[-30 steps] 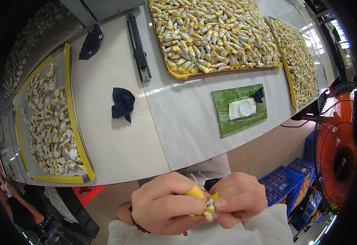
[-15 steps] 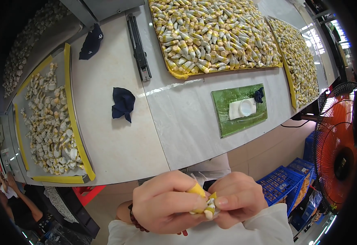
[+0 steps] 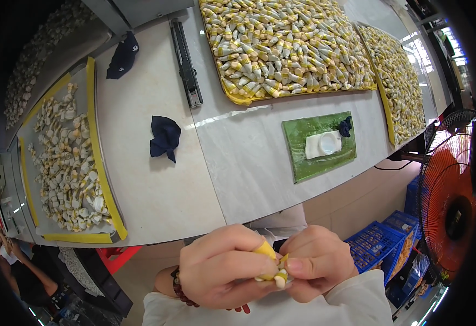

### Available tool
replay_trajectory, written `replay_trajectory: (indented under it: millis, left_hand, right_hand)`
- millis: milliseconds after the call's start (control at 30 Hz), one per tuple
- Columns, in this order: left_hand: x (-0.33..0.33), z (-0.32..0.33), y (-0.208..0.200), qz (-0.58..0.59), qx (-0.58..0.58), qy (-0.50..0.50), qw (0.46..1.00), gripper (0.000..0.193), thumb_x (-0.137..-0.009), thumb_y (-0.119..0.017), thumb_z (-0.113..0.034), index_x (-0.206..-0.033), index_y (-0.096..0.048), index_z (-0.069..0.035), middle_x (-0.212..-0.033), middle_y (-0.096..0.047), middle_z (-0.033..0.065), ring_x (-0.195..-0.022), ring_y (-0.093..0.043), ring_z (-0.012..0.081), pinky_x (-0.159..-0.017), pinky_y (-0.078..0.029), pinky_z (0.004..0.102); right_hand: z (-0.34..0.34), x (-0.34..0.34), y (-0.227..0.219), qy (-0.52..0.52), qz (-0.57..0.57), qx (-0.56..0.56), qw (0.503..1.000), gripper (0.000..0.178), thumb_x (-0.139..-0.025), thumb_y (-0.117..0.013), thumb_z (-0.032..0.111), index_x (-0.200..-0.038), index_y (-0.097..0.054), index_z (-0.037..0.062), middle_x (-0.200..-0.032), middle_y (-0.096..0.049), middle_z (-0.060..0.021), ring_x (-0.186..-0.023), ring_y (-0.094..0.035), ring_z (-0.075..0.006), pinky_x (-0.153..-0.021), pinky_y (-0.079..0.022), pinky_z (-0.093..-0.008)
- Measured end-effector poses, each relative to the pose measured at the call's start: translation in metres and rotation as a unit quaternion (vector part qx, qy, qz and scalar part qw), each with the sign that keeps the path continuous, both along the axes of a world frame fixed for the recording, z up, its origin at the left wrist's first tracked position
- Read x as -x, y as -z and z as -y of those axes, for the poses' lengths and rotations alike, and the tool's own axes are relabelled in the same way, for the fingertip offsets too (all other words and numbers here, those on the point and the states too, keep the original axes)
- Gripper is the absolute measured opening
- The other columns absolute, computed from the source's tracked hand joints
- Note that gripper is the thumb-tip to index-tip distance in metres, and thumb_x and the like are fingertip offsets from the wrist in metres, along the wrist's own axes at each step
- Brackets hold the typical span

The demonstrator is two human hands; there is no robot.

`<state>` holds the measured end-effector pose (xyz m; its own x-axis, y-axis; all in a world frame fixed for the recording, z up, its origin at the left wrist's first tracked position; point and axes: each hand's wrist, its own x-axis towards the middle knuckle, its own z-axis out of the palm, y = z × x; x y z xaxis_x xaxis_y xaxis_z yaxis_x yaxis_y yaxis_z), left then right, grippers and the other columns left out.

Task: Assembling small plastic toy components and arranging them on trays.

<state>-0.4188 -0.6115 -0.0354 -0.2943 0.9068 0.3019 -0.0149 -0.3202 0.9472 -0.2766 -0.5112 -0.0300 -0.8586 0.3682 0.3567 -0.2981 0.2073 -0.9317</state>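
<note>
Table edge (image 3: pixel 249 216) lies beyond left hand (image 3: pixel 224 266) and right hand (image 3: pixel 320 263) pinching a striped piece (image 3: pixel 281 280).

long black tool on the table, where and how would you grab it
I'd probably grip the long black tool across its middle, coming from above: it lies flat, long and narrow, and tabletop shows along both long sides, with more room on the left.
</note>
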Motion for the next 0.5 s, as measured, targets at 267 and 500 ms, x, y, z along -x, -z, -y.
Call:
replay_trajectory:
  millis: [267,500]
  left_hand:
    - [0.0076,-0.0044,0.0016,-0.019,-0.016,0.024,0.999,0.016,-0.073,-0.070,-0.007,-0.079,-0.056,0.000,-0.075,-0.054,0.0129,-0.063,-0.060,0.0183,-0.056,-0.053,0.0271]
    - [0.0091,-0.0027,0.0030,-0.019,-0.014,0.035,0.999,0.019,-0.072,-0.071,-0.008,-0.081,-0.057,0.001,-0.076,-0.055,0.0136,-0.065,-0.061,0.0196,-0.055,-0.052,0.0260]
  right_hand:
    - [0.0047,0.0004,-0.0044,0.066,0.021,0.046,0.997,0.047,-0.071,-0.068,0.000,-0.112,-0.046,0.0061,-0.068,-0.059,-0.0084,-0.056,-0.056,-0.0207,-0.051,-0.046,-0.0297]
    - [0.0017,-0.0014,-0.0022,0.053,0.009,-0.006,0.999,0.042,-0.070,-0.072,0.003,-0.105,-0.049,0.0057,-0.075,-0.062,-0.0096,-0.063,-0.060,-0.0216,-0.054,-0.048,-0.0301]
